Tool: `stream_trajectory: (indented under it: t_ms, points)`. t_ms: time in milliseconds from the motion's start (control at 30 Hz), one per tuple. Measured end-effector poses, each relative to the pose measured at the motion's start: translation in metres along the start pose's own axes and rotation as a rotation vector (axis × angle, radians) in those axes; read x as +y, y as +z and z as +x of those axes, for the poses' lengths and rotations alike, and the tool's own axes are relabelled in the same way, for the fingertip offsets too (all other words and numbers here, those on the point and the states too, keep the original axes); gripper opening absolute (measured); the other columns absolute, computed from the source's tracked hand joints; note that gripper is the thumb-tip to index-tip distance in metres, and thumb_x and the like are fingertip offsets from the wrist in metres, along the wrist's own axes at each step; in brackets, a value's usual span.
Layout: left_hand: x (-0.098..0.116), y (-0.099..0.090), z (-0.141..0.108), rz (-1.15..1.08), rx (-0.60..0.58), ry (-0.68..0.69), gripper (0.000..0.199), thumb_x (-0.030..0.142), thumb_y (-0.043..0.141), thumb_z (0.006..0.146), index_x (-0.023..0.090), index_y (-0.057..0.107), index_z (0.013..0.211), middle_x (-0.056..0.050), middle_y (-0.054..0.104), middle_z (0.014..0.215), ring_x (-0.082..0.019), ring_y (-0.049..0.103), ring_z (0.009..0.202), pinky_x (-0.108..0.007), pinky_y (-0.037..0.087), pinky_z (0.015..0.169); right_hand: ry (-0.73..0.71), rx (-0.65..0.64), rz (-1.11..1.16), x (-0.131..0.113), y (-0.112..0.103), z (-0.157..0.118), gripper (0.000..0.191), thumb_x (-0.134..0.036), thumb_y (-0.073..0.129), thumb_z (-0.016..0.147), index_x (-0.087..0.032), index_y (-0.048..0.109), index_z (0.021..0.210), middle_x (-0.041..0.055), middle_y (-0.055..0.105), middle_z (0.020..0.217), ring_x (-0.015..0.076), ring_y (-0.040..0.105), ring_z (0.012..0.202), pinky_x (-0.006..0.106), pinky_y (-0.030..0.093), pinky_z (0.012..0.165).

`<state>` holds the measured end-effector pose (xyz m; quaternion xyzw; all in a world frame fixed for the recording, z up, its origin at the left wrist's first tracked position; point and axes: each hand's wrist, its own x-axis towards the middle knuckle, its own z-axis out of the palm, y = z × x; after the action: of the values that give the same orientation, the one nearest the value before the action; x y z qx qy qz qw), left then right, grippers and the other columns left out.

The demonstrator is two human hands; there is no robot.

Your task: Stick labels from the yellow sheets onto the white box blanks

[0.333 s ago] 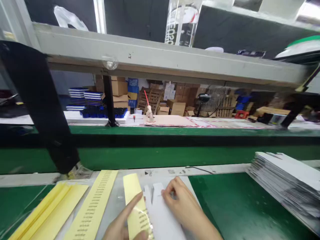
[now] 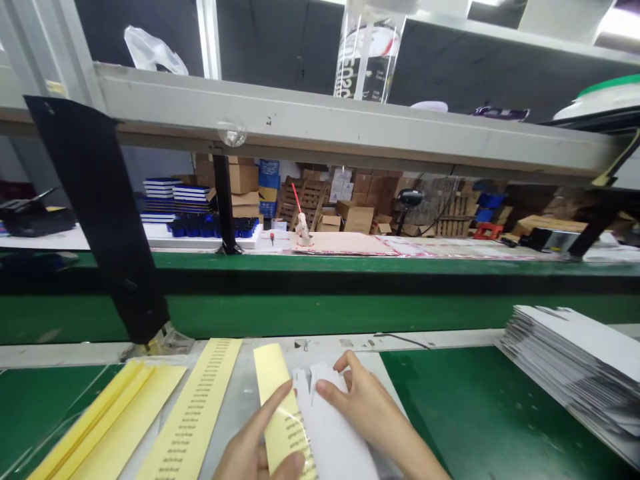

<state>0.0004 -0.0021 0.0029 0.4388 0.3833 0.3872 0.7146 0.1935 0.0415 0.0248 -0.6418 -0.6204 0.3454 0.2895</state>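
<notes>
Over the pale work surface: yellow strip beside white card

Head view: the left hand is clamping the strip; the right hand, apart, is touching the card's notched end, its pinch unclear. Holding lightly is probably sparing both creases.

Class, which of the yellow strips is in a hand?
The rightmost strip, held in the left hand; the other strips lie further left, touched by neither hand.
</notes>
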Motion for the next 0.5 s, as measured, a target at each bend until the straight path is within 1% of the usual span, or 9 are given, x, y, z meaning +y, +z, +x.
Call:
stream_trajectory:
  t_ms: [33,100,167,233,267,300,400,433,500]
  points:
    - [0.001,0.0,0.0,-0.02,-0.008,0.009,0.098,0.046,0.069,0.064,0.011,0.008,0.133,-0.023,0.051,0.121,-0.024,0.063,0.086,-0.037,0.046,0.083,-0.01,-0.019,0.043,0.0,0.0,-0.001,0.029,-0.048,0.054,0.073,-0.023,0.043,0.084,-0.0068,0.044,0.055,0.0111,0.04,0.049,0.022,0.025,0.046]
    - [0.004,0.002,0.0,-0.05,-0.022,0.028,0.095,0.044,0.069,0.065,0.012,0.01,0.132,-0.024,0.036,0.134,-0.023,0.063,0.087,-0.037,0.046,0.083,-0.038,-0.06,0.127,0.003,-0.003,-0.001,0.026,-0.048,0.048,0.078,-0.023,0.045,0.084,-0.0067,0.043,0.056,0.0106,0.039,0.05,0.021,0.025,0.045]
    - [0.008,0.003,-0.001,-0.06,-0.026,0.067,0.089,0.041,0.07,0.066,0.013,0.016,0.13,-0.022,0.026,0.139,-0.026,0.057,0.101,-0.035,0.048,0.082,-0.062,-0.084,0.188,0.006,-0.008,-0.003,0.028,-0.049,0.04,0.082,-0.022,0.047,0.086,-0.0063,0.04,0.055,0.0108,0.037,0.05,0.022,0.025,0.046]
    - [0.013,0.005,-0.003,-0.066,-0.019,0.104,0.082,0.038,0.071,0.066,0.012,0.022,0.127,-0.022,0.031,0.138,-0.029,0.041,0.12,-0.033,0.049,0.082,-0.064,-0.074,0.206,0.012,-0.012,-0.007,0.032,-0.049,0.04,0.082,-0.02,0.049,0.091,-0.0069,0.036,0.054,0.0111,0.036,0.051,0.023,0.025,0.047]
    - [0.015,0.006,-0.005,-0.065,-0.004,0.116,0.08,0.037,0.071,0.066,0.012,0.024,0.126,-0.022,0.034,0.136,-0.03,0.035,0.124,-0.032,0.049,0.083,-0.056,-0.063,0.206,0.015,-0.013,-0.01,0.033,-0.048,0.043,0.08,-0.019,0.049,0.094,-0.0074,0.034,0.054,0.0111,0.035,0.051,0.023,0.025,0.048]
    - [0.018,0.008,-0.006,-0.058,0.018,0.124,0.078,0.037,0.071,0.066,0.013,0.025,0.125,-0.022,0.036,0.134,-0.03,0.035,0.124,-0.032,0.049,0.083,-0.048,-0.054,0.205,0.018,-0.012,-0.013,0.034,-0.045,0.048,0.078,-0.017,0.048,0.097,-0.0079,0.033,0.054,0.011,0.035,0.052,0.023,0.025,0.049]
    - [0.024,0.013,-0.01,-0.044,0.088,0.14,0.08,0.039,0.07,0.067,0.019,0.022,0.128,-0.019,0.038,0.133,-0.03,0.05,0.112,-0.033,0.051,0.08,-0.042,-0.02,0.239,0.024,-0.003,-0.022,0.033,-0.037,0.057,0.073,-0.016,0.049,0.097,-0.0076,0.035,0.058,0.0109,0.037,0.054,0.023,0.029,0.052]
    - [0.026,0.015,-0.012,-0.05,0.118,0.145,0.081,0.039,0.069,0.067,0.022,0.02,0.129,-0.017,0.04,0.133,-0.029,0.052,0.11,-0.033,0.051,0.08,-0.048,0.007,0.268,0.024,-0.001,-0.024,0.031,-0.036,0.057,0.073,-0.016,0.05,0.096,-0.0071,0.036,0.059,0.011,0.038,0.055,0.024,0.03,0.053]
    - [0.031,0.019,-0.016,-0.07,0.192,0.155,0.081,0.039,0.07,0.067,0.026,0.021,0.13,-0.011,0.045,0.131,-0.026,0.048,0.115,-0.028,0.05,0.083,-0.056,0.053,0.364,0.02,-0.001,-0.026,0.032,-0.039,0.057,0.073,-0.017,0.051,0.095,-0.0062,0.039,0.061,0.0117,0.043,0.057,0.024,0.034,0.055]
